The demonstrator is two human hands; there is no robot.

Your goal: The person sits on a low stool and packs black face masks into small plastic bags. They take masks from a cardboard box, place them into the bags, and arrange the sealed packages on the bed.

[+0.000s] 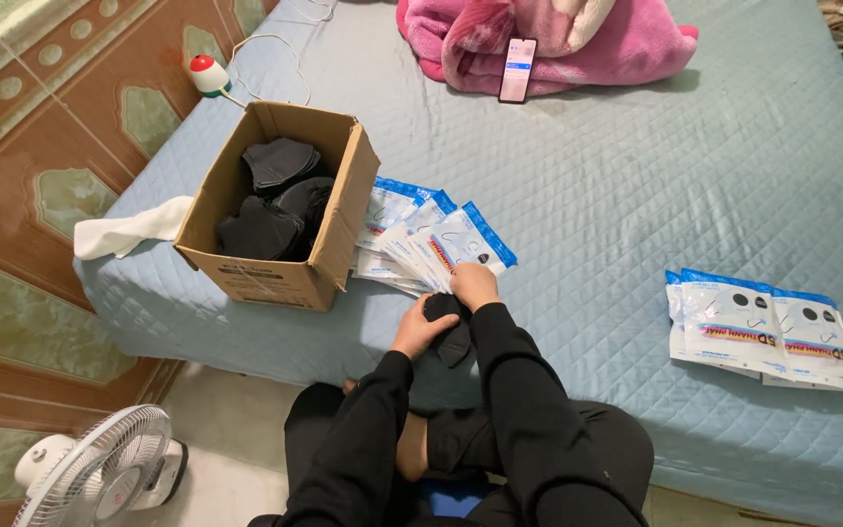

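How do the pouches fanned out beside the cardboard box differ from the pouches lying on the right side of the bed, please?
The fanned pouches lie against the cardboard box, overlapping in a spread; the right pouches sit apart in a flatter, neater row. The right hand touches the fanned pouches, while no hand is near the right pouches. The left hand holds a black mask. Both groups are white with blue top edges, on the blue quilt.

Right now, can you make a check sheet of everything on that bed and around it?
Surface: blue quilted bed, smooth.
Job's things: black masks in a cardboard box; fanned empty pouches; a second pouch stack at the right.
Clutter: pink blanket, phone, white cloth.
Hands: left hand holds a black mask; right hand touches the pouches.
Cables: white cord to a red-and-white gadget.
Surroundings: tiled floor, white fan.
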